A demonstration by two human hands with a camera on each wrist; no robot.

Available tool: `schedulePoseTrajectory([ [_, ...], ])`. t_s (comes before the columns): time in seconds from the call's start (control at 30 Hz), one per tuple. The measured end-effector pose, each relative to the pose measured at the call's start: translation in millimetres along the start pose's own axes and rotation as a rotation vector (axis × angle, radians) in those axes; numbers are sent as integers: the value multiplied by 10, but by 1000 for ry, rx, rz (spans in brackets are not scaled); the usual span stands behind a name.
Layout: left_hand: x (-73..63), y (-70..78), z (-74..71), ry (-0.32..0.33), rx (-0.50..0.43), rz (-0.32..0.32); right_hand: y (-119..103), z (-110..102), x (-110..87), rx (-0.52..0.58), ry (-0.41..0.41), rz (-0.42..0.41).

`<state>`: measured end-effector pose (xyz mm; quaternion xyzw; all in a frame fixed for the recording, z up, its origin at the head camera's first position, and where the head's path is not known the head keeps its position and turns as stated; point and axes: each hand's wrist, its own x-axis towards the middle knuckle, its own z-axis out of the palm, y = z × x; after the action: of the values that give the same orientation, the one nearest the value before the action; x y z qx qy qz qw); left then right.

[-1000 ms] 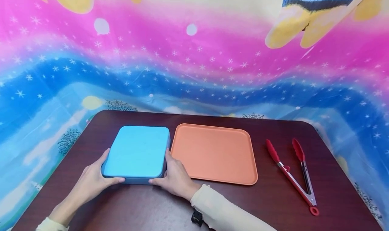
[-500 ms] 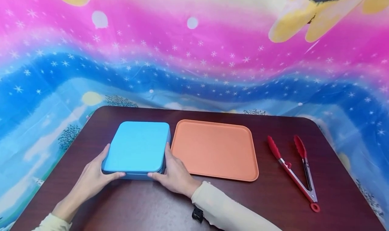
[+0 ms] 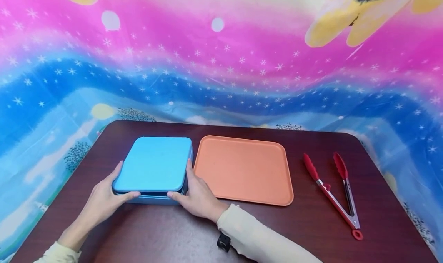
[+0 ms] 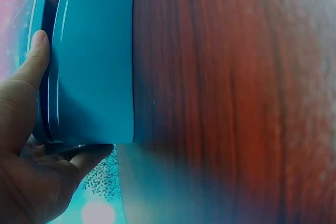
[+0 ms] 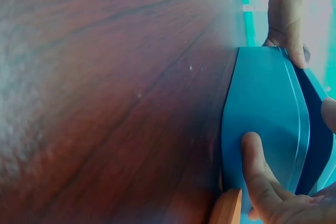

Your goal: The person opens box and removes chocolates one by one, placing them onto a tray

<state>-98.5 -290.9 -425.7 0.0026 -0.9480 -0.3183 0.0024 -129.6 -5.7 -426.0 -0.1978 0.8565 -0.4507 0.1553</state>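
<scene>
A square box with a light blue lid [image 3: 154, 163] stands on the left half of the table. Along its front a dark gap parts the lid from the blue box base [image 3: 155, 200]; the right wrist view shows this gap between lid and box wall [image 5: 268, 98]. My left hand [image 3: 102, 199] grips the lid's front left corner, thumb along the front edge. At the front right corner my right hand [image 3: 200, 197] holds the lid with its thumb at the edge, while one finger lies against the box wall. The inside of the box is hidden.
An orange tray [image 3: 243, 170] lies close to the right of the box. Farther right are red and silver tongs [image 3: 337, 205], arms spread. The dark brown table [image 3: 166, 236] ends at a cloth backdrop [image 3: 221, 82] with a snowy print.
The lid's front edge has risen off the box base, opening a dark gap there. Both hands have stayed at the front corners. The head view has shifted slightly.
</scene>
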Motion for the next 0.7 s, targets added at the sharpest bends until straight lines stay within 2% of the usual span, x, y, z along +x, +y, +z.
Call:
schedulePoseTrajectory([
  [0.23,9,61,10,2,-38,-34,2,-78,4,62,-20,1],
  [0.5,18,106,19,67,-44,10,3,-185,-15,54,-26,12],
  [0.7,26,186,5,83,-48,25,-11,-243,-25,64,39,9],
])
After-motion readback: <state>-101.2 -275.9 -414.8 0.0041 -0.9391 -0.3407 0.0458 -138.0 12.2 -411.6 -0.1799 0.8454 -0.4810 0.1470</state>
